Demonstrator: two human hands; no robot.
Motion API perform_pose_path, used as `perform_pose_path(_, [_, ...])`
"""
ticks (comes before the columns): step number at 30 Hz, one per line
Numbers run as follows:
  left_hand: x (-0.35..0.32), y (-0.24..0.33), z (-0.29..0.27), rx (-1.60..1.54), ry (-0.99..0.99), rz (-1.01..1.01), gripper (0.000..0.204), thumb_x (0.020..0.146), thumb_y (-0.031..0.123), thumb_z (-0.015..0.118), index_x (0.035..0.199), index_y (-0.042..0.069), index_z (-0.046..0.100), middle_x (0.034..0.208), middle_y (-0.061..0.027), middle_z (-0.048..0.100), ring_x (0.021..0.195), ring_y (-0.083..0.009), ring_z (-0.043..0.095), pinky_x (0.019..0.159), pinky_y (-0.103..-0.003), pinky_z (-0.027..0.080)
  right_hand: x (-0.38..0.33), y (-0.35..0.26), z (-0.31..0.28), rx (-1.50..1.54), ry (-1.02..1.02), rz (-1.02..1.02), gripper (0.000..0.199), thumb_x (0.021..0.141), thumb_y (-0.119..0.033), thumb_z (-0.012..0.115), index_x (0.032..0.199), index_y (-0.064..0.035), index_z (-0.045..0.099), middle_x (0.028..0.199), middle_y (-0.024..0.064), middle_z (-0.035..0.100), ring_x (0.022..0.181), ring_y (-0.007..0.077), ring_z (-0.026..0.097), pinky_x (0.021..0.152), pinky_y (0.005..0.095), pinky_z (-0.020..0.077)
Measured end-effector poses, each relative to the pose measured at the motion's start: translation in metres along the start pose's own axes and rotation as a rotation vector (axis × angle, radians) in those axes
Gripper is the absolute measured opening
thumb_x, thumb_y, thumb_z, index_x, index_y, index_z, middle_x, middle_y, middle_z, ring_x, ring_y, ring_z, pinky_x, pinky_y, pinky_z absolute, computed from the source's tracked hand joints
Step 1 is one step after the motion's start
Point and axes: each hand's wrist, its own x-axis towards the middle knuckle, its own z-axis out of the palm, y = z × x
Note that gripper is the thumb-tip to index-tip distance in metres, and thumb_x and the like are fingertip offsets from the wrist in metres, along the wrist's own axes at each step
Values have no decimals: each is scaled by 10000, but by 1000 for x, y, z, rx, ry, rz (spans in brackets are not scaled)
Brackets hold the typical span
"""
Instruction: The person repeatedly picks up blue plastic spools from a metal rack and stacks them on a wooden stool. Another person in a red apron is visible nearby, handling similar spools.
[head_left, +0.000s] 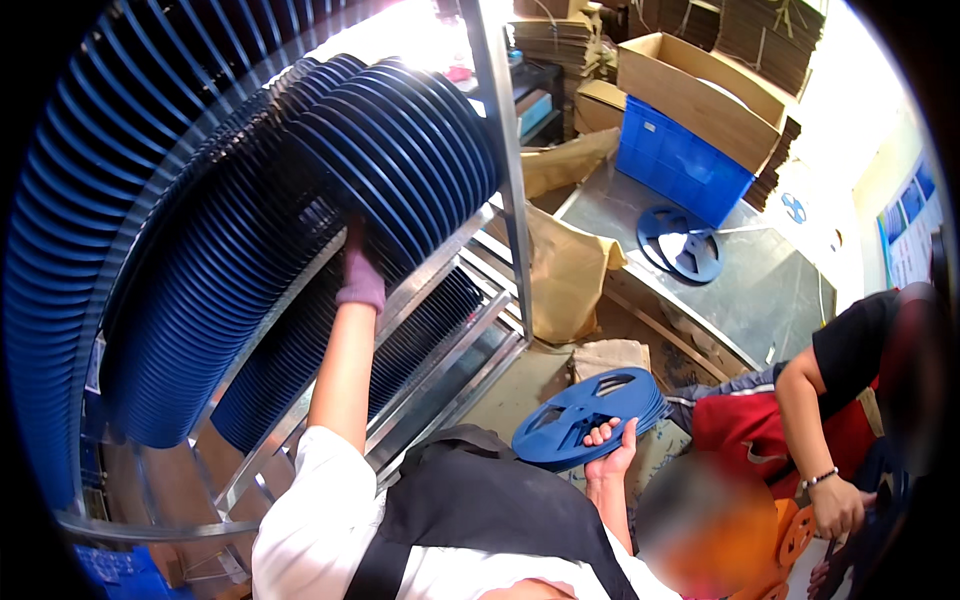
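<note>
My right hand point(612, 448) is closed round the edge of a small stack of blue plastic reels point(590, 400) with cut-out openings, held tilted in front of my body. My left arm stretches up to a metal rack. There my left hand point(360, 278), in a purple glove, reaches in beside a row of dark blue reels point(400, 150) standing on edge. Its fingers are lost in shadow among the reels, so I cannot tell whether they grip one. More reels point(200, 310) fill the rack in long rows to the left and below.
The rack's metal upright point(505, 170) stands right of my left hand. Beyond it, a metal-topped table point(745, 290) carries loose blue reels point(680, 245) and a blue crate point(670, 160) under an open cardboard box point(700, 100). At the right, a co-worker's hand point(840, 505) is near orange reels point(797, 535).
</note>
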Motion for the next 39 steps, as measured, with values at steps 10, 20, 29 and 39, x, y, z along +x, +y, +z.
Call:
perform_pose_path(10, [-158, -84, -8, 1221, -540, 752, 614, 915, 361, 492, 1403, 26, 330, 1463, -192, 276, 1361, -417, 212, 1109, -473, 211, -25, -26, 5, 219, -463, -191, 474, 858, -560, 536, 863, -87, 501, 587, -19, 370, 494, 109, 353, 477, 257, 310])
perform_pose_path(20, [-166, -115, -13, 884, -773, 295, 546, 911, 250, 532, 1380, 13, 379, 1430, -139, 373, 1369, -313, 248, 1116, -388, 195, -62, -30, -3, 442, -700, -265, 479, 838, -548, 586, 848, -83, 473, 549, -34, 393, 477, 84, 392, 474, 244, 331])
perform_pose_path(29, [-163, -148, 22, 778, -1104, -44, 602, 887, 232, 573, 1397, 13, 340, 1374, -170, 426, 1297, -288, 367, 1062, -367, 290, -84, -4, 22, 269, -560, -359, 509, 844, -582, 544, 871, -75, 504, 567, -26, 397, 489, 85, 395, 482, 244, 337])
perform_pose_path(39, [-194, -281, 14, -237, -1316, -1469, 172, 963, 295, 448, 1021, 149, 520, 666, 104, 442, 458, -16, 395, 381, -156, 285, -96, 47, 80, -213, -135, -284, 290, 880, -271, 637, 971, 1, 592, 797, 96, 642, 719, 177, 626, 657, 298, 515])
